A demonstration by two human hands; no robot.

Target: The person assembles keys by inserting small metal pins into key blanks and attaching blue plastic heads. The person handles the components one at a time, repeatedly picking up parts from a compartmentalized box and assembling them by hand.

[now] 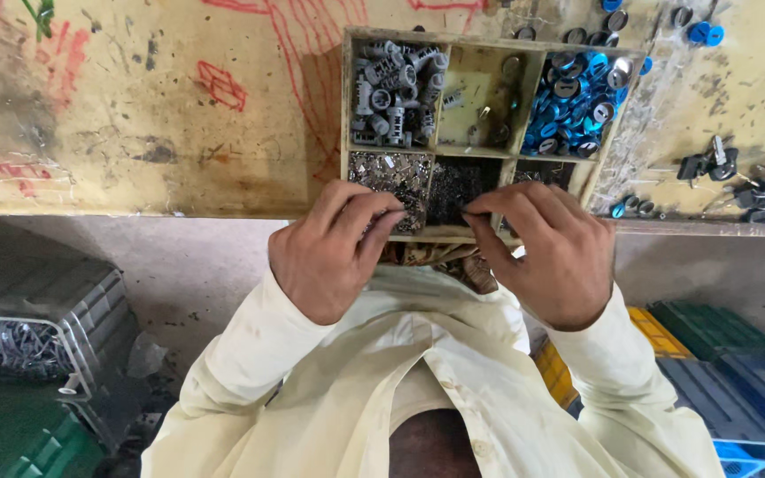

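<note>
Head view: both hands hover over the divided wooden tray (pixel 348 106) at frame centre. Left hand (pixel 334 252) curls over the small silvery bits (pixel 387 170); right hand (pixel 546 257) pinches something tiny above the nearer dark shavings (pixel 455 181).

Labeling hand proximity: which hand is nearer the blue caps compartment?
Right. The right hand sits just below the blue caps compartment; the left hand is further off, below the grey-parts side.

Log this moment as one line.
left hand: over tray near-left compartment | right hand: pinching at near-middle compartment | held item: cannot tell
</note>
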